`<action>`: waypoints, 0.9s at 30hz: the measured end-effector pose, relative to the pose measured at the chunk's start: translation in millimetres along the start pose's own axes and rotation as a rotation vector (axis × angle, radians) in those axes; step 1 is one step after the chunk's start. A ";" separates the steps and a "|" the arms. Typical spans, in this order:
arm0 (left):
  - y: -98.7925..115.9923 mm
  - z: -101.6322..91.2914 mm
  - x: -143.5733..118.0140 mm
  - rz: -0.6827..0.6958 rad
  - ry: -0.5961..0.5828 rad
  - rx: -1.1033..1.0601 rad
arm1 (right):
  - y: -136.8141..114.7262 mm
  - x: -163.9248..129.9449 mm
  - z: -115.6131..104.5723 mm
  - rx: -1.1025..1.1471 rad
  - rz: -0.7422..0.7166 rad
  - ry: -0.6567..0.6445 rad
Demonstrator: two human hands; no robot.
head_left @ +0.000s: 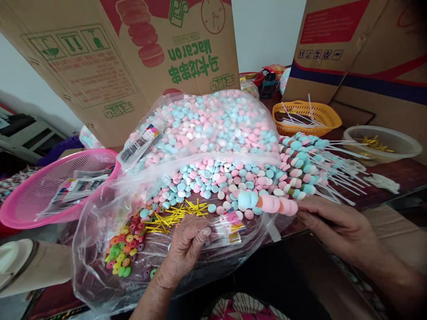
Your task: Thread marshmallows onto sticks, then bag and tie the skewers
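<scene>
Holding a loaded candy skewer (268, 203) in right hand (336, 224), pinched closed between thumb and fingers at its pink end, in front of the right end of the clear marshmallow-candy bag (230, 155). Pointing the skewer leftward, near level, with blue pieces at the tip, pink nearest the grip, orange bits between; can't see the stick inside the grip. Reaching in front of the bag with left hand (188, 240), back up, fingers curled, thumb close to forefinger, at the edge of printed clear wrappers (230, 226); can't tell whether gripping one or just touching. Coming in from the near edge with both forearms, left angled forward, right angled inward. Judging as well along but not finished: with a bundle of loaded skewers (300, 166) piled right of the bag, sticks outward, and no wrapper seen on the held one. Leaving plenty unused: loose pink, blue and white candies (240, 180) at the bag's mouth, gold twist ties (180, 214) and coloured ring candies (123, 249) in front of it, bare white sticks (310, 106) in a yellow basket (300, 130) behind-right of it. Farther out: more ties in a plastic bowl (400, 155) far right of the bag, more wrappers in a pink mesh basket (43, 189) left of it, upside-down Macaron carton (147, 95) behind it.
</scene>
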State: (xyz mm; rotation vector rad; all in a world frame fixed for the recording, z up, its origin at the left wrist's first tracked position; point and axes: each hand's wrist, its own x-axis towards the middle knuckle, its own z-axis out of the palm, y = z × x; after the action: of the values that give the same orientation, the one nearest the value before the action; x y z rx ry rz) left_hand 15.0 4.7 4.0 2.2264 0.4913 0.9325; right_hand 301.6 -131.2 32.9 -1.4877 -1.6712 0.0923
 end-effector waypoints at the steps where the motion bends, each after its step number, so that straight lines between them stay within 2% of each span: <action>1: 0.6 0.3 1.2 -0.005 -0.005 0.004 | -0.7 0.0 -2.6 -0.028 -0.046 -0.030; 9: 6.5 -0.9 5.0 -0.124 -0.021 -0.006 | 4.6 -10.3 -14.2 -0.219 -0.218 -0.130; 15: 8.4 0.2 10.4 -0.006 -0.138 0.079 | 4.1 -9.1 -22.9 -0.266 -0.255 -0.207; 19: 10.5 -4.1 18.0 -0.010 -0.218 0.188 | 1.0 0.6 -29.2 -0.301 -0.286 -0.272; 23: 8.3 -9.5 20.7 0.028 -0.243 0.201 | -1.1 7.4 -32.1 -0.312 -0.275 -0.222; 27: 4.0 -8.5 17.8 0.030 -0.187 0.159 | 0.0 0.7 -23.6 -0.285 -0.208 -0.160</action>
State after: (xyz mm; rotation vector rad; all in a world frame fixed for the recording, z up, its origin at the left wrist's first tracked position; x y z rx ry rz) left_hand 21.1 15.5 19.9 2.4424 0.4604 0.7115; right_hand 316.5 -141.7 47.9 -1.5341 -2.0253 -0.1499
